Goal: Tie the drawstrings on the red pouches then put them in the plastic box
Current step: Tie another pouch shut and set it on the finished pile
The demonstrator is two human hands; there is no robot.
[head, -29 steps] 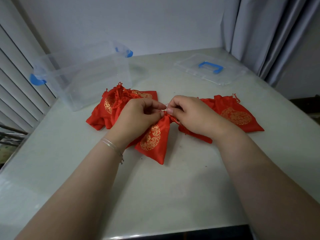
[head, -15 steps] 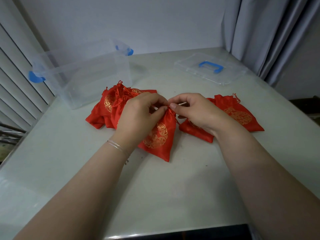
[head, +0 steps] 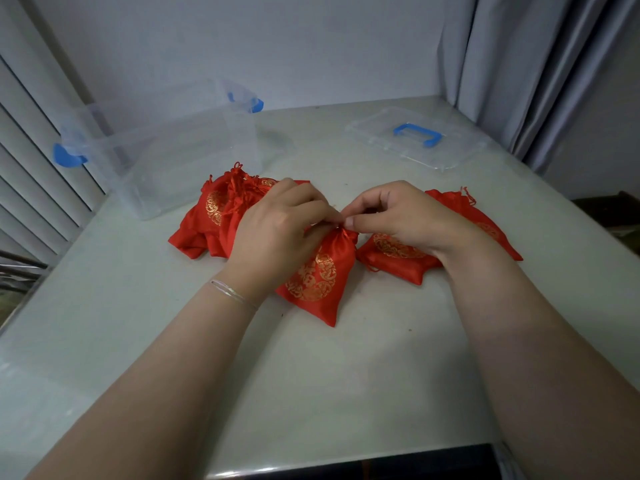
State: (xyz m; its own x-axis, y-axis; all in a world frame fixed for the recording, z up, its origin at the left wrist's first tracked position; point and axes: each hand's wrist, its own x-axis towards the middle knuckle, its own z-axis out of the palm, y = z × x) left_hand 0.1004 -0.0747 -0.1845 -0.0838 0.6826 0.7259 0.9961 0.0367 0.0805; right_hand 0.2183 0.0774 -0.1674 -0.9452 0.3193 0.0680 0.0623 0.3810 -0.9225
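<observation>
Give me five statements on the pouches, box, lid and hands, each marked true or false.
1. Both hands, left hand and right hand, pinch the neck of the middle pouch. True.
2. The plastic box already holds several pouches. False: no pouch shows inside it.
3. The lid lies on the table, apart from the box. True.
4. The lid's handle is red. False: it is blue.
5. A heap of pouches lies to the left of the middle pouch. True.
</observation>
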